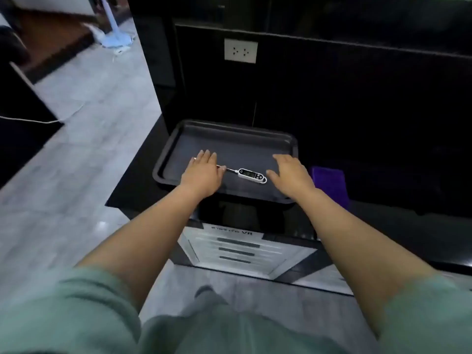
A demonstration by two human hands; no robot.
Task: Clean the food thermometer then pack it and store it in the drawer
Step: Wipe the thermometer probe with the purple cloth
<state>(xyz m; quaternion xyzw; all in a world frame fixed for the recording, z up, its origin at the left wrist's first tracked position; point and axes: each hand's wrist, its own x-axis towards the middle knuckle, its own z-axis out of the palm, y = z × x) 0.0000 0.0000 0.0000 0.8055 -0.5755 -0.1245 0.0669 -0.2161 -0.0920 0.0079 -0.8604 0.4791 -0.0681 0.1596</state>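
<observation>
- 6 o'clock, nearest: pale green sleeves (76,315), blurred and cut off by the frame edge; forearms bare.
- Under the black counter (143,185): white plastic drawer unit (235,249) w/ dark bar handles. Its top is lost in shadow and the label is too smeared to read.
- On the counter: shallow black rectangular tray (229,139), near rim partly behind the wrists.
- Flat in the tray, btwn the hands: white digital food thermometer (252,175), display up, thin metal probe (231,170) pointing to 9 o'clock.
- left hand (201,172): flat, palm down, fingers straight & together, lying over the probe. Most of the probe is hidden under it; a short length shows by the thumb. Can't tell if it presses the probe.
- right hand (291,172): loosely spread, holds nothing, just beside the thermometer at its 3 o'clock. Thumb near the body, contact unclear.
- 3 o'clock of the right hand: purple rectangular cloth (329,182), near part hidden by the forearm.
- 12 o'clock, beyond the tray: white wall socket (240,50). The area to its right is too dark to make out.
</observation>
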